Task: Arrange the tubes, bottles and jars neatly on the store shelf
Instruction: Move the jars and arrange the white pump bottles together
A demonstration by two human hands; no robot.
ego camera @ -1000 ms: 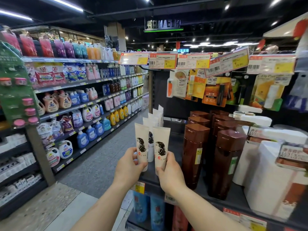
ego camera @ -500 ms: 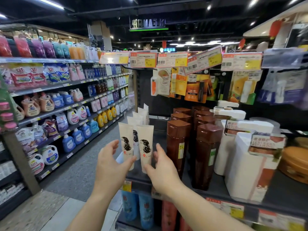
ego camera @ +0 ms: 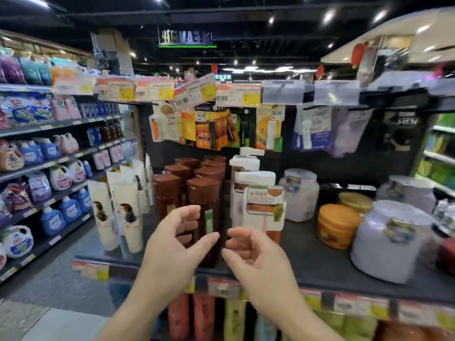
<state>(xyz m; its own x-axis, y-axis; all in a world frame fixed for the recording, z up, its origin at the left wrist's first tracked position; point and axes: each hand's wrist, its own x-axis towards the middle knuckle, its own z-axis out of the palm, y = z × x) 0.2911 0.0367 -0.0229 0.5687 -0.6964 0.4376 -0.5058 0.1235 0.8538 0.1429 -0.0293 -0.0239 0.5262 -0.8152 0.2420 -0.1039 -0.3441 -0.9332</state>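
Cream tubes (ego camera: 129, 212) with a dark-haired figure printed on them stand upright in a row at the left end of the dark shelf (ego camera: 320, 262). Tall brown bottles (ego camera: 204, 200) stand in two rows to their right. My left hand (ego camera: 172, 244) and my right hand (ego camera: 258, 257) hover in front of the nearest brown bottles, fingers apart and curled, holding nothing. White pump bottles (ego camera: 256, 195) stand right of the brown ones. Pale lilac jars (ego camera: 389, 244) and an orange jar (ego camera: 338, 226) sit further right.
Hanging packets (ego camera: 214, 129) and price tags (ego camera: 194, 93) dangle above the shelf. An aisle with detergent shelves (ego camera: 49, 168) runs along the left. More bottles (ego camera: 192, 318) stand on the shelf below. The picture is motion-blurred.
Both hands let go of the two front cream tubes and moved right, in front of the brown bottles. The view swung right, showing more jars.
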